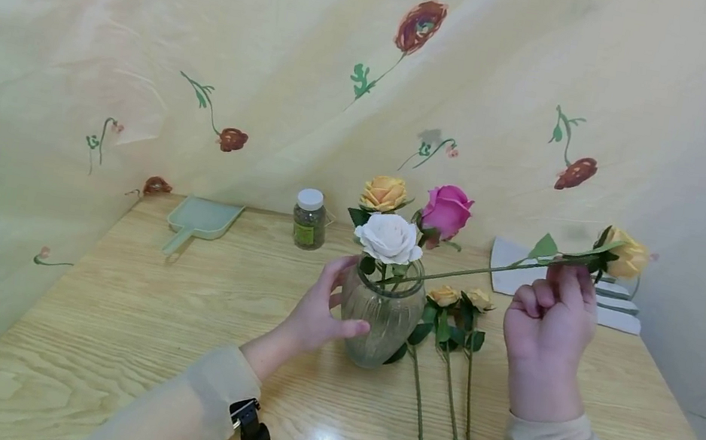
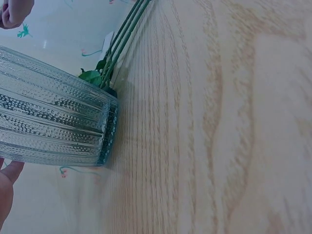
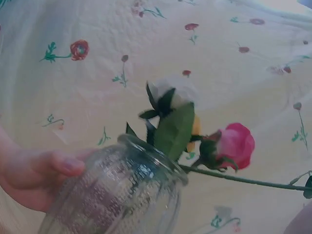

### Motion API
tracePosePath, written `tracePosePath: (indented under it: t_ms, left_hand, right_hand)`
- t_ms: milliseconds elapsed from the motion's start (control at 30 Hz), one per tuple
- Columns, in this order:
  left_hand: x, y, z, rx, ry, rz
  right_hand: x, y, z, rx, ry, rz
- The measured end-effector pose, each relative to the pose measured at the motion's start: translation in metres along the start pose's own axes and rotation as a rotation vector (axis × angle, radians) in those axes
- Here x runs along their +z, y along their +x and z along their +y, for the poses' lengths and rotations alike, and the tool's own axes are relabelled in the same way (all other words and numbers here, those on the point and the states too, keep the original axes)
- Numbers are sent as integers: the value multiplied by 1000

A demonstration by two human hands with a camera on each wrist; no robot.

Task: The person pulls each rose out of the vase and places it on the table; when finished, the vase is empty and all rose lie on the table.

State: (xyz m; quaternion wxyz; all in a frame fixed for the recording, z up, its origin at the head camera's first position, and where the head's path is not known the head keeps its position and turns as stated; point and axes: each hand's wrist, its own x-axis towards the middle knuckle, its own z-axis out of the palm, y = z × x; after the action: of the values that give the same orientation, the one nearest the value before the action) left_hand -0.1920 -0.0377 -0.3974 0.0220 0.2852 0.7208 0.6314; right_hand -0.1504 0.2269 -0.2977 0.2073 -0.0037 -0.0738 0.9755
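A ribbed clear glass vase (image 1: 377, 334) stands on the table, with a white rose (image 1: 389, 238), a pink rose (image 1: 448, 211) and an orange-yellow rose (image 1: 384, 193) in it. My left hand (image 1: 320, 315) holds the vase from its left side, thumb in front; the far fingers are partly hidden. Just below its bloom, my right hand (image 1: 549, 340) pinches the stem of a yellow rose (image 1: 628, 255). That stem slants down to the left, its lower end at the vase's mouth. In the right wrist view the stem (image 3: 243, 181) meets the vase rim (image 3: 156, 158).
Right of the vase, yellow roses (image 1: 444, 296) lie with three stems pointing towards me. Farther back are a lidded jar (image 1: 309, 225), a pale green dustpan (image 1: 206, 217) and a flat whitish slotted object (image 1: 619, 320) behind my right hand. A flowered cloth (image 1: 309, 54) hangs behind.
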Motion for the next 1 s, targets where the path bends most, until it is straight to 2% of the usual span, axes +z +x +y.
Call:
tracePosePath:
  t_ms: [300,533,600,767,1000]
  left_hand:
    - [-1,0,-2,-1,7,4]
    - [-1,0,1,12,-2,-9]
    - [-1,0,1,14,-1,-11]
    - [-1,0,-1,10,0,-9]
    - [-2,0,-3,23,-1,-11]
  right_hand:
    - [-20,21,-16,-53,-48,130]
    - [-36,32,-26,-143,-137,282]
    - [-41,35,-29,-151,-160,304]
    - [-55,43,-34,-128,-211,301]
    - [-75,46,-40,-49,-429,317]
